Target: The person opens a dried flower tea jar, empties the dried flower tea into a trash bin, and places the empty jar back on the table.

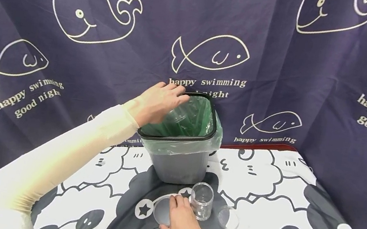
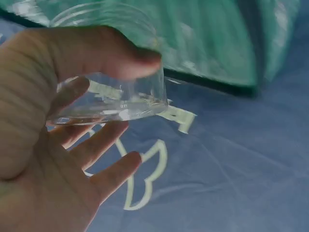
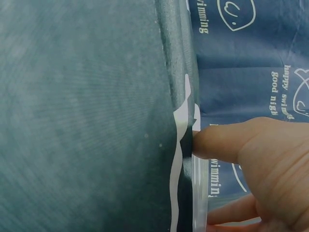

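My left hand (image 1: 162, 101) holds a clear plastic cup or jar (image 2: 120, 89) over the bin's opening. In the left wrist view, the thumb lies across its side and the other fingers spread beneath it. On the cloth, my right hand (image 1: 186, 225) rests with its fingers extended at the edge of a clear round disc (image 1: 161, 210), like a lid. An upright clear jar (image 1: 202, 202) stands beside those fingertips. The thumb (image 3: 219, 141) shows straight next to a clear edge in the right wrist view. Whether it grips anything is hard to see there.
A grey bin (image 1: 179, 167) with a black rim and green liner stands behind the right hand. Another clear disc (image 1: 228, 218) lies right of the jar. The sheep-print cloth (image 1: 272, 211) covers the table, and a blue curtain (image 1: 155, 15) hangs behind.
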Motion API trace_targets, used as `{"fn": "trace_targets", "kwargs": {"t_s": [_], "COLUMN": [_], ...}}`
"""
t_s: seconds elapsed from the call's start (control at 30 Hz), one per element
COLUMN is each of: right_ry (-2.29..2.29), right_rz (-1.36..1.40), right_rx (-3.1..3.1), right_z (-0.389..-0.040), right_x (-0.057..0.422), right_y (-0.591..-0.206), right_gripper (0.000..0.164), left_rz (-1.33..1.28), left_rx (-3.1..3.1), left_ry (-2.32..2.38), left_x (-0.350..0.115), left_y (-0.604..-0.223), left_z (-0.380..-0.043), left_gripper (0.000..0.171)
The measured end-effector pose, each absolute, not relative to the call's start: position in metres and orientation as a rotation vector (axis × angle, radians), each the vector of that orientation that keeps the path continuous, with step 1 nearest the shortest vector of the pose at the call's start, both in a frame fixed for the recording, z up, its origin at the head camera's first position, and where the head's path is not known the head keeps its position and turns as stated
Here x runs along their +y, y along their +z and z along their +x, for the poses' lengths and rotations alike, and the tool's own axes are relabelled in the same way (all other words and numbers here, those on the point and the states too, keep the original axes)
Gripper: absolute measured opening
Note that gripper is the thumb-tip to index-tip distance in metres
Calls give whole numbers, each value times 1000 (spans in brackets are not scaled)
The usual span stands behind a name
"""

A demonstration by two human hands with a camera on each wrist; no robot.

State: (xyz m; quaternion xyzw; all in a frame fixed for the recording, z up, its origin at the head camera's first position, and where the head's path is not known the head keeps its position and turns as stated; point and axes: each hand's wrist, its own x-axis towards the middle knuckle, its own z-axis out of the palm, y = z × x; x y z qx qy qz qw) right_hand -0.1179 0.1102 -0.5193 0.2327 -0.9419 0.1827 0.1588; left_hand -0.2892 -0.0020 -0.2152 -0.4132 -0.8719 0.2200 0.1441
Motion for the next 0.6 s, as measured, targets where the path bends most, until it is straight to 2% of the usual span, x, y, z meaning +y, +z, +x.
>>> {"fn": "trace_targets", "kwargs": {"t_s": [0.07, 0.17, 0.4, 0.47, 0.6], "right_ry": [524, 537, 541, 526, 517], "right_rz": [674, 672, 672, 676, 674], "right_rx": [-2687, -2686, -2697, -2700, -2704], "right_z": [-118, -119, -120, -119, -118], "right_x": [110, 110, 110, 109, 109], "right_y": [-519, -518, -519, -520, -520], "right_gripper": [87, 86, 86, 87, 87], "left_rz": [-1238, -1268, -1088, -1073, -1066], "left_rx": [-2574, -2585, -2403, -2415, -2458], "left_ry": [575, 547, 721, 712, 691], "left_x": [3, 8, -10, -17, -22], "left_y": [-213, -209, -217, -220, -221], "left_z": [-285, -281, -293, -295, -297], "left_gripper": [80, 84, 46, 45, 53]}}
